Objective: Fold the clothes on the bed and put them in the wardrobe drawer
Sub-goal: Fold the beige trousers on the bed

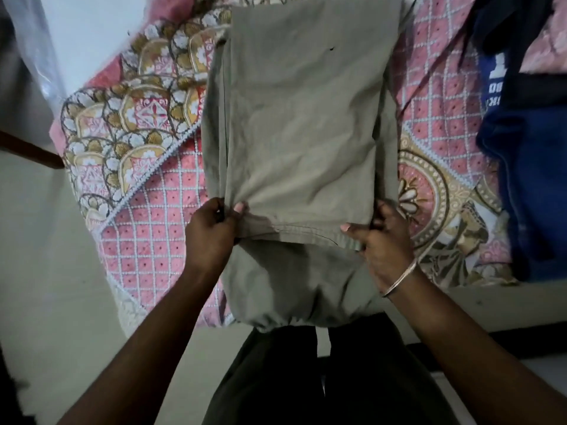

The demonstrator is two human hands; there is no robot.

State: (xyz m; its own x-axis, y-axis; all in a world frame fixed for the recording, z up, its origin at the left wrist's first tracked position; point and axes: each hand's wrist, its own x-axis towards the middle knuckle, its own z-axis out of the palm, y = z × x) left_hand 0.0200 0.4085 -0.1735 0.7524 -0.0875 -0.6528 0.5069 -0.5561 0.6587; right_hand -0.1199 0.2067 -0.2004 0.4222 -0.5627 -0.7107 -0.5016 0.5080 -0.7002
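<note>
Head cam looks down at the bed (144, 240), covered with a pink patterned bedspread. One pair of khaki trousers (294, 124) lies flat on it, folded lengthwise. Two hands are on it: the left hand (210, 233) pinches the near left corner of the upper layer, and the right hand (385, 240) grips the near right corner by the stitched hem, with one thin bangle (399, 279) on that wrist. Off to the right sits one dark blue garment (530, 167) with white lettering, too blurry and cut off to read.
</note>
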